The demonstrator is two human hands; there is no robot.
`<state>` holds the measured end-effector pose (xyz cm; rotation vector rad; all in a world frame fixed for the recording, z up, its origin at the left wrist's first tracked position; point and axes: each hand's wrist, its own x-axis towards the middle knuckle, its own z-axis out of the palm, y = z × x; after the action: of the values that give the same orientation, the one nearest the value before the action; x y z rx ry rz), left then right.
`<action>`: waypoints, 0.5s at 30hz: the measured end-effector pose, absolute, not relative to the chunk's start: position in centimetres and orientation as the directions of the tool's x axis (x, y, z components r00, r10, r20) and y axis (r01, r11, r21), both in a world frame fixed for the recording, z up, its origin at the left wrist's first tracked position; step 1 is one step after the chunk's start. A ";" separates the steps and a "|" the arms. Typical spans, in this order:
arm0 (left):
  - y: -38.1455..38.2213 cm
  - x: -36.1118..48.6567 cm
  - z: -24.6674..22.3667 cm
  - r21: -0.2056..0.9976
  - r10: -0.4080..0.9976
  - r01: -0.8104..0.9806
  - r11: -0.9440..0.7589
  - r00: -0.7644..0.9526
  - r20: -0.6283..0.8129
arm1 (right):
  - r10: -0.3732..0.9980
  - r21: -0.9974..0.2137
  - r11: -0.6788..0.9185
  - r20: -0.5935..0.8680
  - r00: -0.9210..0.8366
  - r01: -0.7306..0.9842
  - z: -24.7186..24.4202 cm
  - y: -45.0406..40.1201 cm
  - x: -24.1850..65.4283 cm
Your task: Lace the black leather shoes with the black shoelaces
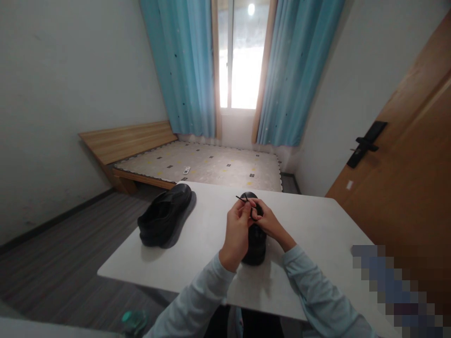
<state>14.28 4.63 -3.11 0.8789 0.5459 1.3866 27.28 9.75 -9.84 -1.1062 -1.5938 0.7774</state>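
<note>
A black shoe point(256, 249) stands on the white table in front of me, its heel end toward me. Over its upper, my left hand point(238, 227) pinches a black shoelace point(241, 198), one end of which sticks out to the left. Close against it, my right hand point(267, 219) has its fingers curled on the same lace, and a dark loop shows between the two hands. The hands cover much of the shoe's middle. To the left, a second black shoe point(164, 217) rests on the table, untouched.
The white table point(207, 244) has a bed point(211, 162) beyond it, with a small white remote point(186, 170) lying on the mattress. A wooden door point(405, 155) is at the right. A green object point(134, 320) is on the floor at lower left; part of the right side is pixelated.
</note>
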 end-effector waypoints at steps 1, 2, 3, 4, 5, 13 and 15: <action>4.2 14.4 -3.0 0.769 0.983 -0.639 -0.026 0.125 0.137 | 0.927 -0.882 0.371 0.368 -0.064 0.290 -9.8 9.7 27.3; 3.9 14.4 -2.9 0.748 0.986 -0.664 -0.012 0.116 0.119 | 0.925 -0.878 0.374 0.375 -0.055 0.300 -9.8 9.6 27.3; 3.6 14.5 -2.7 0.731 0.988 -0.682 -0.003 0.110 0.106 | 0.921 -0.870 0.382 0.386 -0.051 0.312 -9.8 9.6 27.3; 3.4 14.5 -2.5 0.720 0.990 -0.693 0.002 0.105 0.098 | 0.915 -0.858 0.395 0.401 -0.051 0.329 -9.8 9.6 27.3; 3.3 14.5 -2.3 0.714 0.990 -0.700 0.003 0.101 0.095 | 0.906 -0.842 0.410 0.419 -0.056 0.351 -9.8 9.6 27.3; 2.9 14.3 -1.6 0.684 0.990 -0.728 0.039 0.120 0.071 | 0.866 -0.721 0.464 0.492 -0.091 0.515 -9.8 9.6 27.2; 2.5 14.4 -1.6 0.674 0.989 -0.737 0.057 0.132 0.060 | 0.864 -0.713 0.465 0.495 -0.093 0.525 -9.6 9.5 27.1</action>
<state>14.41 2.52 -1.58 0.6497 0.4851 1.3885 27.13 9.51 -9.65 -1.1886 -1.7585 0.4447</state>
